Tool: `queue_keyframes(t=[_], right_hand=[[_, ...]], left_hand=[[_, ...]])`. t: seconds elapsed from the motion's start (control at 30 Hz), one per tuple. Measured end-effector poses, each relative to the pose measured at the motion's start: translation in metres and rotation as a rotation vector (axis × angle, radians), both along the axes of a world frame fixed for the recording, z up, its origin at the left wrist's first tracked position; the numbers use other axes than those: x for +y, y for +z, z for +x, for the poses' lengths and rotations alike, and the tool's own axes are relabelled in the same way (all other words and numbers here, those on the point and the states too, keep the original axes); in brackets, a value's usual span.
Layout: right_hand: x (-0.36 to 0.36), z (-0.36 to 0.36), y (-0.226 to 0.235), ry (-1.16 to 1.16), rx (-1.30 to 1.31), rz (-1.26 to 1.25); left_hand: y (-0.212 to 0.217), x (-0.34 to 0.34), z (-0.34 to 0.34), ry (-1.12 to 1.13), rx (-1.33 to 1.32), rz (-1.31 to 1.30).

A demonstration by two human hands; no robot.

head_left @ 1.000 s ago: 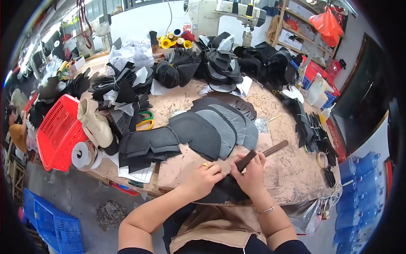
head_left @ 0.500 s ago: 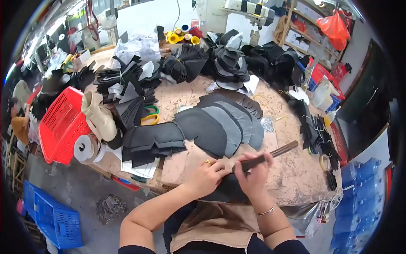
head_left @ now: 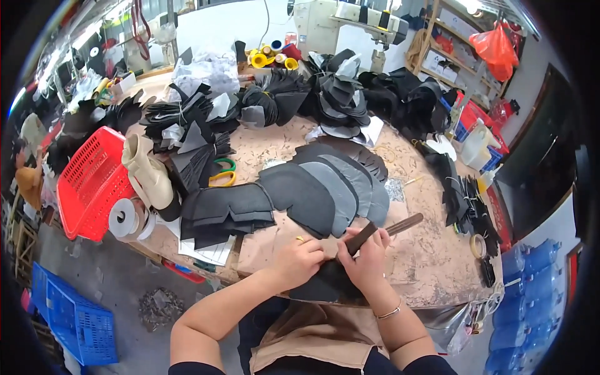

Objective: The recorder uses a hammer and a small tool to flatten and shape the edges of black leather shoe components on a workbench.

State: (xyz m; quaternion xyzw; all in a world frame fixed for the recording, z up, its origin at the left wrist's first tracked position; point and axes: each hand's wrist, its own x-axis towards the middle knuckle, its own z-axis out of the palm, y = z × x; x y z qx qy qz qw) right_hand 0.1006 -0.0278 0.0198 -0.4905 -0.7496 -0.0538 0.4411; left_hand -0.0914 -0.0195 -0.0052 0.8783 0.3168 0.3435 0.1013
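Note:
Near the front edge of the bench a black leather-like piece lies partly beneath my hands. The curled fingers of my left hand close on its upper left edge. My right hand grips a dark-brown tool that looks like a hammer close to its thick end, low over the piece. Its handle points away to the right, and my fingers cover part of the tool. Just beyond are fanned black and grey cut panels, beside a stack of notched black panels.
A beige boot, a red basket and a white spool stand at the left. Scissors lie behind the stack. Bundled black pieces line the back, near a sewing machine. A tape roll lies at right.
My right hand has turned and shifted slightly left with the tool, whose handle now reaches less far right. My left hand has moved slightly left and down, staying at the black piece.

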Motion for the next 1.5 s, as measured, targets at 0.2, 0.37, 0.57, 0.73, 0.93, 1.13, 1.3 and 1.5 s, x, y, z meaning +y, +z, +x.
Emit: queue_keyframes(t=[0.2,0.37,0.57,0.73,0.93,1.13,1.3,1.5], right_hand=[[-0.006,-0.006,0.008,0.031,0.040,0.074],[0.001,-0.007,-0.001,0.055,0.043,0.011],[-0.001,-0.018,0.001,0.040,0.017,0.100],[0.002,-0.019,0.009,0.127,0.009,0.081],[0.000,-0.026,0.000,0.110,0.059,-0.043],[-0.010,-0.032,0.020,0.047,0.006,0.114],[-0.003,-0.025,-0.008,0.043,0.022,0.051],[-0.003,-0.025,0.000,0.083,0.120,-0.021]], left_hand=[[0.001,-0.002,0.000,0.032,0.079,0.049],[-0.002,0.004,-0.013,-0.070,-0.034,-0.105],[-0.004,-0.002,-0.014,-0.027,-0.043,-0.076],[-0.003,-0.006,-0.018,0.021,-0.027,-0.067],[-0.009,-0.009,-0.015,0.063,0.079,0.007],[-0.010,-0.015,-0.015,0.093,0.021,0.014],[0.002,-0.022,-0.017,0.214,-0.119,0.013],[0.000,-0.034,-0.015,0.214,0.031,0.056]])
